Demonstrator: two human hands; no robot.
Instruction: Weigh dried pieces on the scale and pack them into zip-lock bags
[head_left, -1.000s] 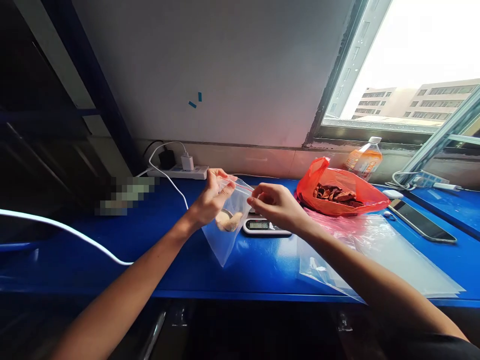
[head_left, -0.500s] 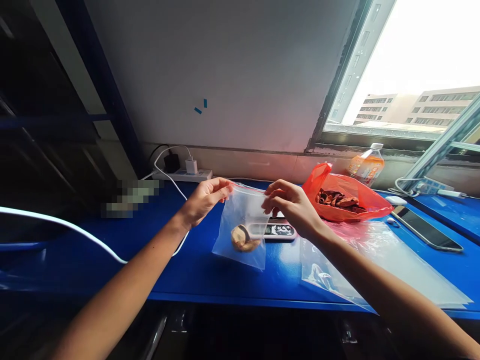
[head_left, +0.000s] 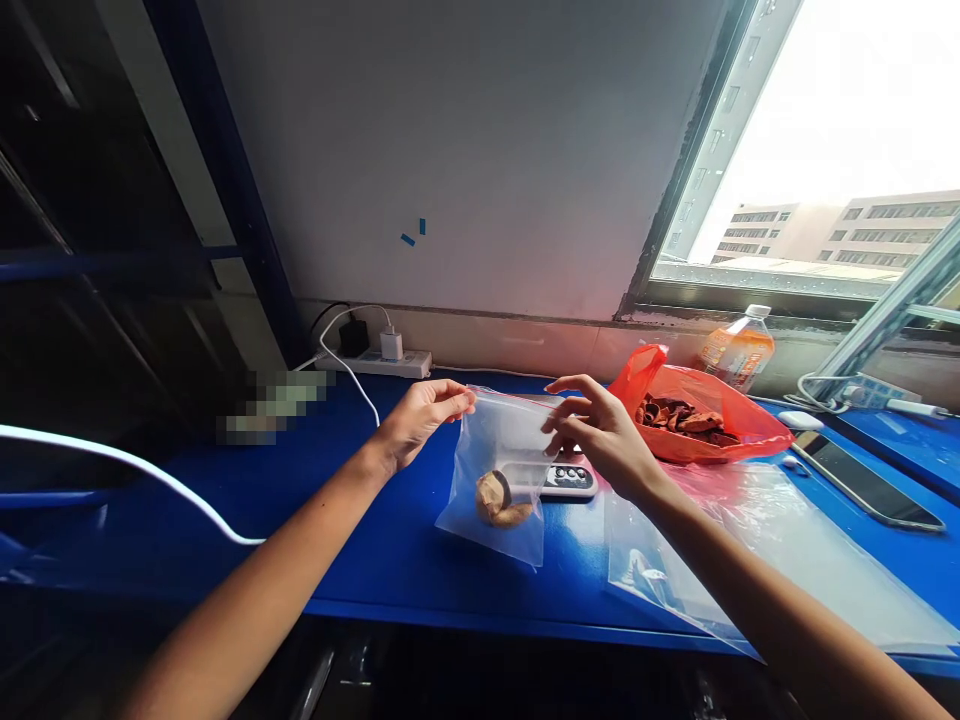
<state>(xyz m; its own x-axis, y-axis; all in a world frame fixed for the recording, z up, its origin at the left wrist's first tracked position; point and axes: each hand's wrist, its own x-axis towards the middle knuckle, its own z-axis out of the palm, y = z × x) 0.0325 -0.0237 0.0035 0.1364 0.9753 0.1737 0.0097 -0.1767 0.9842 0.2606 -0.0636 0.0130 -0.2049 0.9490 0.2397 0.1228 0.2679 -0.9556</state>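
Observation:
A clear zip bag [head_left: 499, 445] with a red line along its top hangs upright, pinched at its upper left corner by my left hand [head_left: 424, 422]. Inside its lower part lie brown dried pieces [head_left: 501, 500], curled in shape. My right hand [head_left: 592, 430] is at the bag's upper right corner, with the fingers spread and bent; whether a fingertip touches the plastic is hard to see. Behind the bag a small scale [head_left: 570, 478] with a display and buttons lies on the blue table [head_left: 360, 560], partly hidden by the bag and my right hand.
To the right a red plastic bag [head_left: 720, 400] holds dark reddish dried pieces. Clear flat bags [head_left: 795, 550] lie before it. A phone [head_left: 870, 480], an orange drink bottle [head_left: 739, 345], a power strip [head_left: 390, 362] and a white cable [head_left: 150, 470] are around.
My right hand's fingers have spread, the index lifting off the bag's top edge. My left hand keeps its pinch. The whole view has shifted slightly, so everything appears lower.

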